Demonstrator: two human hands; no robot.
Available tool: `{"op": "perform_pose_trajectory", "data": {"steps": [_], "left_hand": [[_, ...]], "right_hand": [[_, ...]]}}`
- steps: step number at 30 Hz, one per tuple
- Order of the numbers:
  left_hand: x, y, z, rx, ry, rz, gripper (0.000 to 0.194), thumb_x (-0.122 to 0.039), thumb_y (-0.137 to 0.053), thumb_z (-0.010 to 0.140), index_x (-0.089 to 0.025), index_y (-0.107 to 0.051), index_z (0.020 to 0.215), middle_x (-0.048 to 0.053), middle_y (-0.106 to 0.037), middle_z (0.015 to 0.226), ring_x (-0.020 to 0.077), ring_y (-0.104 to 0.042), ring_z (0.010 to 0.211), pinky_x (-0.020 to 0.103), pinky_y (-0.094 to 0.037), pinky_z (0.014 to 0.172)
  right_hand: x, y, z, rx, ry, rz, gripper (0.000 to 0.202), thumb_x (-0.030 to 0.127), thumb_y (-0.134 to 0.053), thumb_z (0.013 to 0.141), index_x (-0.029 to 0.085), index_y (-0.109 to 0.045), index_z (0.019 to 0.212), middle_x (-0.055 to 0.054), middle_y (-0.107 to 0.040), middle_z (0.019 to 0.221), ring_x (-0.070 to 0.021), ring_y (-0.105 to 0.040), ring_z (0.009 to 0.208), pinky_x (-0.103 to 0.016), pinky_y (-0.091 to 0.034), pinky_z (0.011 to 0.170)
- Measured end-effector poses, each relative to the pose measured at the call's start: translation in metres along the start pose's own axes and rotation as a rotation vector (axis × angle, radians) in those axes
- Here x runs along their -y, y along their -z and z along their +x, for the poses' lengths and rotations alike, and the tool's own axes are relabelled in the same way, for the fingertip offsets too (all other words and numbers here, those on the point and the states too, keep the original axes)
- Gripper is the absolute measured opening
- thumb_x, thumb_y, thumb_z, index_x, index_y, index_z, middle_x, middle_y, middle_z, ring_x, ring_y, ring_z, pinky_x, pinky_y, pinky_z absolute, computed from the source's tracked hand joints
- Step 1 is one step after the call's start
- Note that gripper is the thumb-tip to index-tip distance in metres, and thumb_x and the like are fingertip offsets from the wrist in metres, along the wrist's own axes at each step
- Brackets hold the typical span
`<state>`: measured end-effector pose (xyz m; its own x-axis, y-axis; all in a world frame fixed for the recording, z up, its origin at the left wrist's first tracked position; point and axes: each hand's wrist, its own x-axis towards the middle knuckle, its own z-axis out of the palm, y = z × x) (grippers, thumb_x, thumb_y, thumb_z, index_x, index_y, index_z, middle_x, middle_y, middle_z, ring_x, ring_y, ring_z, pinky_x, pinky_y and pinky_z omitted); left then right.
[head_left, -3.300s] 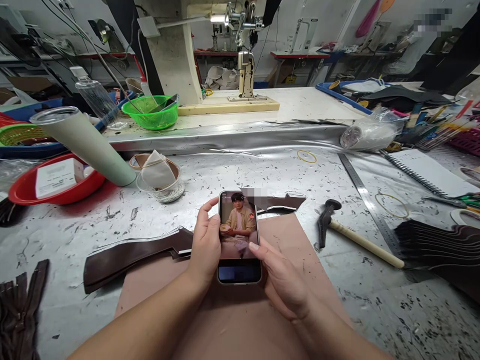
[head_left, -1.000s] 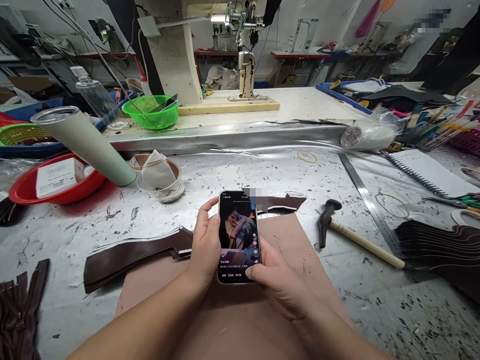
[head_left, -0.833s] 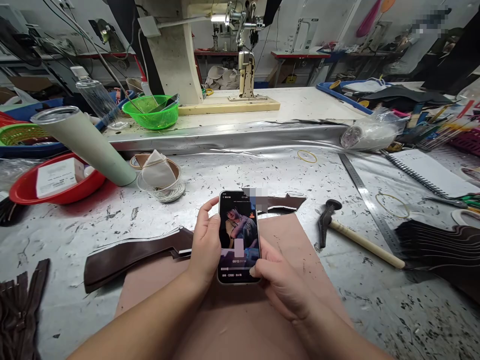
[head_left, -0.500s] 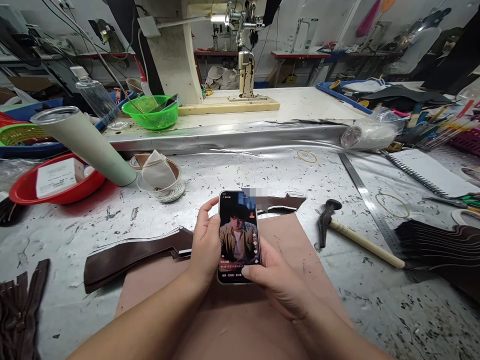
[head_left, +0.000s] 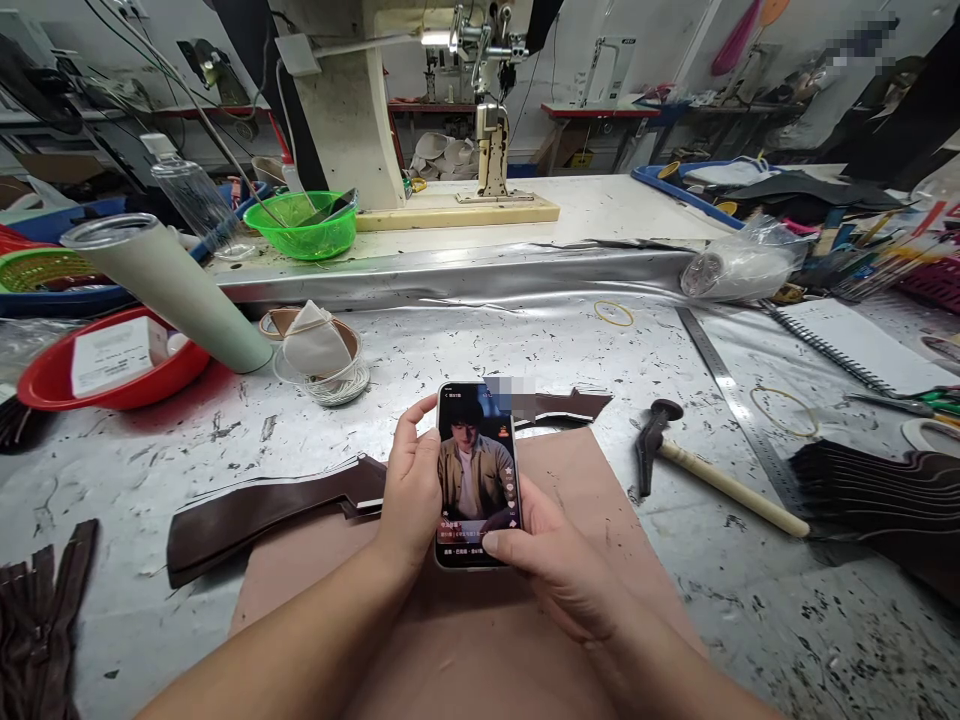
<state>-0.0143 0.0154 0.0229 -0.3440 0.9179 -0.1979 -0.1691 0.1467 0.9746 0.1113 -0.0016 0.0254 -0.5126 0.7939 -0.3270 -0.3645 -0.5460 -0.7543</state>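
1. Gripping phone (head_left: pixel 472 465) w/ L hand (head_left: pixel 409 490) + R hand (head_left: pixel 570 575), prob. for steadiness.
2. Placing R thumb (head_left: pixel 511 547) on lower screen, prob. for easy reach.
3. Held over pinkish sheet (head_left: pixel 465 655), hammer (head_left: pixel 727 487) apart.

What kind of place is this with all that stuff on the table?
Probably a leather sewing workshop: there's a sewing machine, a hammer and a stack of dark brown, leather-like pieces.

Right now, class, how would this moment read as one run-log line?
left hand: holds phone | right hand: on phone, thumb over lower screen | below: pink sheet | to the right: hammer, ruler
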Motion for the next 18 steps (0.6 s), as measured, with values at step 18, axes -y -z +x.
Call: {"op": "perform_pose_trajectory", "data": {"steps": [18], "left_hand": [[0.0020,0.0005,0.0018,0.003,-0.033,-0.006,0.034,-0.032,-0.048,0.082,-0.026,-0.050,0.116,-0.001,-0.066,0.082,0.0133,-0.063,0.066,0.023,-0.050,0.060]], "right_hand": [[-0.0075,0.0048,0.0010,-0.043,-0.009,0.157,0.039,0.038,-0.057,0.082,0.025,-0.057,0.119,-0.004,-0.064,0.115,-0.0238,-0.052,0.111,-0.041,-0.037,0.097]]}}
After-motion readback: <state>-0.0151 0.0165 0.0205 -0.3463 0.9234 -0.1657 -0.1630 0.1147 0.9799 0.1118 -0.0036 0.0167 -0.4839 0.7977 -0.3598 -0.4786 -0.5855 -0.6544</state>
